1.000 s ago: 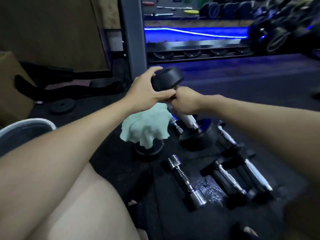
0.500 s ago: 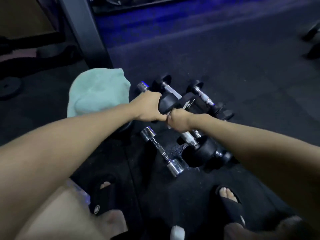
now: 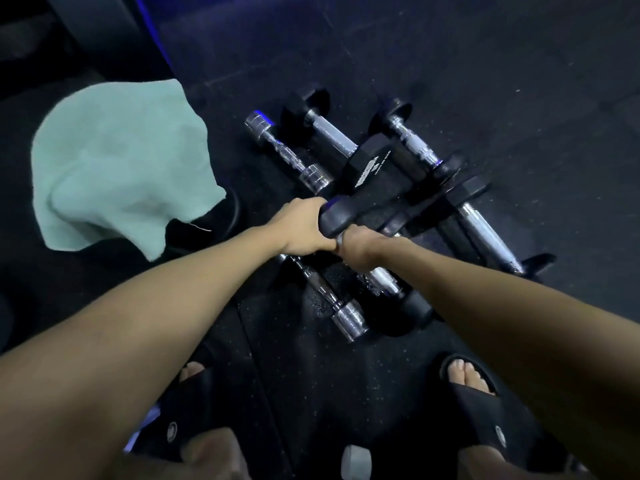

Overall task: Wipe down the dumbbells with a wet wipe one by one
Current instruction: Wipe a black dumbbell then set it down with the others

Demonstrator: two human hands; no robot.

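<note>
You had brought the black-ended dumbbell (image 3: 367, 251) down from chest height, where a second before you were holding it up in front of the rack, to just above the pile on the floor (image 3: 485, 81). Your left hand (image 3: 298, 230) was curled round its upper rubber head, and your right hand (image 3: 356, 251) was closed round the chrome handle just below it; the two hands were touching. I could not see a wipe in either hand, so whether one was tucked under your fingers I cannot tell. The lower head of the dumbbell hung close over the chrome dumbbell (image 3: 325, 296) lying near your feet, and wet speckles showed on the mat beside it. Behind your hands lay the hex dumbbell (image 3: 374, 164) and several more with black ends, crowded and partly crossed. The green towel (image 3: 117, 161) sat draped over something dark to the left, well apart from the pile. Your head had tipped down too, since your sandalled feet (image 3: 474, 379) were in sight. My guess is that this dumbbell was done or nearly done and was being set back among the others, which would leave the next one to pick up and wipe.
</note>
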